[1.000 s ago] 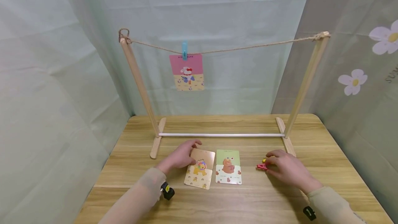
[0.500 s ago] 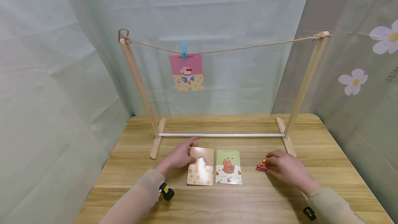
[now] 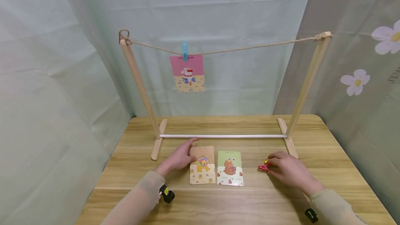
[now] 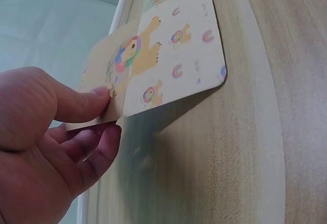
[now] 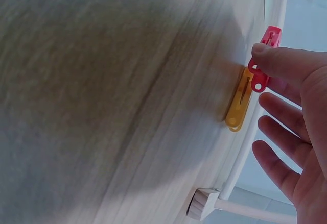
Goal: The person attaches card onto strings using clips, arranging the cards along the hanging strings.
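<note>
My left hand [image 3: 178, 156] pinches a tan card with a lion picture [image 3: 203, 177] by its left edge. In the left wrist view the thumb lies over the lion card [image 4: 189, 60] and the fingers are beneath, with the card's near edge raised off the table. Beside it lies a green and white bear card [image 3: 230, 178]. At the right, my right hand [image 3: 290, 170] holds a red clothespin [image 5: 273, 32] between thumb and forefinger, the other fingers spread. A yellow clothespin [image 5: 238, 106] lies just by it on the table, mostly hidden in the head view.
A wooden stand with a left post [image 3: 140, 86], a right post [image 3: 307, 86] and a white crossbar [image 3: 237, 136] spans the table [image 3: 218, 207]. From its twine [image 3: 243, 49] hangs a pink rabbit card [image 3: 189, 75], clipped by a blue clothespin [image 3: 185, 50].
The lion card has turned from a slant to nearly straight, its lower edge swinging right and up toward the bear card. My left forefinger reaches further forward. My right hand has stayed in place.
</note>
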Motion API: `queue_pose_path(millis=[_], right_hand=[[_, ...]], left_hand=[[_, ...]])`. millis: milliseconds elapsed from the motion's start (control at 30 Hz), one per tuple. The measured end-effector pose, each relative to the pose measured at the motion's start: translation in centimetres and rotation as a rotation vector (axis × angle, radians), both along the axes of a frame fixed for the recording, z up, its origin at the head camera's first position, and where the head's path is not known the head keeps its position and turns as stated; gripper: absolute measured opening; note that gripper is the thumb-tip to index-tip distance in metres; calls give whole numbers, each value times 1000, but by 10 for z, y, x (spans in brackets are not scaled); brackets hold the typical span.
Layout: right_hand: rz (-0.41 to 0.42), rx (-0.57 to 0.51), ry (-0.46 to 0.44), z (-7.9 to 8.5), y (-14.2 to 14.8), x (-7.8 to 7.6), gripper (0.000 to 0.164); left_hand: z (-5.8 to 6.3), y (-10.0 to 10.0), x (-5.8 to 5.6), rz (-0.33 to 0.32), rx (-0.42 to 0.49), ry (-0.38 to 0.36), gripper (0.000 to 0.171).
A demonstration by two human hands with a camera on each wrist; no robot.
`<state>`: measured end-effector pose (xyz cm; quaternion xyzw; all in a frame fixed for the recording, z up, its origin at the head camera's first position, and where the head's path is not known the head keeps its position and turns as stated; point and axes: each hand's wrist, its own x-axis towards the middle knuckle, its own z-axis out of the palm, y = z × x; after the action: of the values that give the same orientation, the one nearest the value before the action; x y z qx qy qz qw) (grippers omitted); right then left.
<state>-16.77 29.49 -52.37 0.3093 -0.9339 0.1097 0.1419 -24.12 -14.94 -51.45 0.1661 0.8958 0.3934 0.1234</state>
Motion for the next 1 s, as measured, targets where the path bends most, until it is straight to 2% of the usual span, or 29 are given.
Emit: queue_pose_path(millis=[167, 567, 833, 1000], right_hand=[[-3, -1, 2, -1, 0, 0, 25], [-24, -3, -20, 2, -2, 2, 25], [-25, -9, -13, 3, -4, 2, 25], [-19, -18, -5, 3, -4, 1, 25]], left_hand=[[1, 0, 0, 10, 15, 7, 82], [6, -5, -3, 52, 193, -79, 83], [7, -6, -4, 96, 284, -102, 67], [5, -4, -6, 136, 303, -81, 47]])
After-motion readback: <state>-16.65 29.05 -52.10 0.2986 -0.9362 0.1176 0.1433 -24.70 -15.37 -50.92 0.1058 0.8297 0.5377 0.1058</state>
